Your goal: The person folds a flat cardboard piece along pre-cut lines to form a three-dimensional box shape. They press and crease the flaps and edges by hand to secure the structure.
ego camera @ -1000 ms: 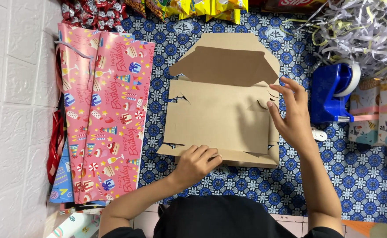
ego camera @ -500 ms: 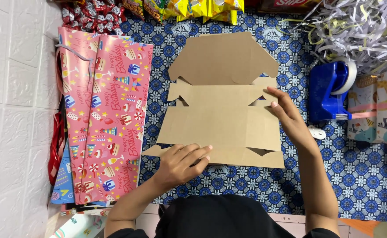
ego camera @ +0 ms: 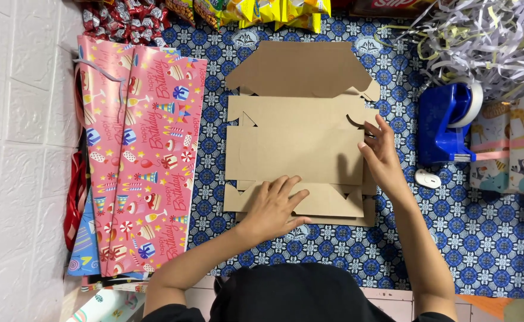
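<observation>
Both of my hands are resting on a flat, unfolded cardboard box blank (ego camera: 297, 143) that is lying on the blue patterned cloth (ego camera: 453, 238) in front of me. With my left hand (ego camera: 274, 206) I am pressing down on the near edge of the blank, palm flat, fingers spread wide over the narrow bottom flap and holding nothing. My right hand (ego camera: 381, 156) is touching the blank's right edge, fingers loosely open and curled up against a small curved tab slot, thumb lying along the side; it is gripping nothing that I can see.

The blank is plain brown card, matte and smooth, die-cut into stacked rectangular panels with notched corners and little triangular cuts along its left side. Its far flap is tapering to slanted corners and pointing away from me. The whole sheet is sitting between my two hands, stretching from my left palm out past my right fingertips.

To the left, pink birthday gift bags (ego camera: 145, 155) are lying flat, glossy and printed with cakes and hats, beside white textured wall tiles (ego camera: 17, 149). To the right, well apart from the blank, a blue tape dispenser (ego camera: 444, 122) is standing under a heap of pale shredded paper strips (ego camera: 482, 42). Shiny yellow snack packets (ego camera: 274, 11) are lining the far edge.
</observation>
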